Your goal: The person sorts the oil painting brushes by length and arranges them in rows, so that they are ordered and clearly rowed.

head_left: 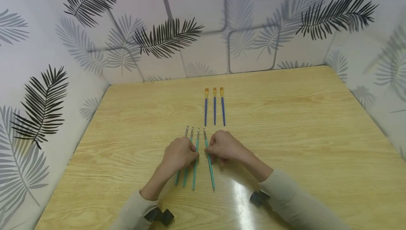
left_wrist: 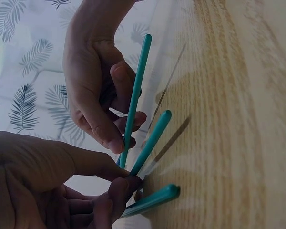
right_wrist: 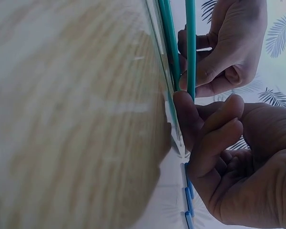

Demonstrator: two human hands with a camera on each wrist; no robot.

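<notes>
Near the middle of the table, my left hand [head_left: 179, 154] pinches a slim teal-handled paintbrush [head_left: 195, 173] between thumb and forefinger. Two more teal paintbrushes [head_left: 185, 179] lie to its left, partly hidden under that hand. Just to the right, my right hand [head_left: 226, 145] pinches another teal paintbrush [head_left: 211, 173] by its handle, tip pointing away from me. A narrow gap parts the two held brushes. In the left wrist view, the right hand's brush handle [left_wrist: 137, 86] slants up off the table. The right wrist view shows my right fingertips [right_wrist: 186, 107] at the brush.
Beyond the hands, three blue-handled flat paintbrushes [head_left: 214, 110] lie side by side, bristles toward the wall. The wooden table [head_left: 301, 128] meets a leaf-patterned wall covering [head_left: 203, 57] at the back and left. Dark wrist cameras [head_left: 259, 199] sit by both sleeves.
</notes>
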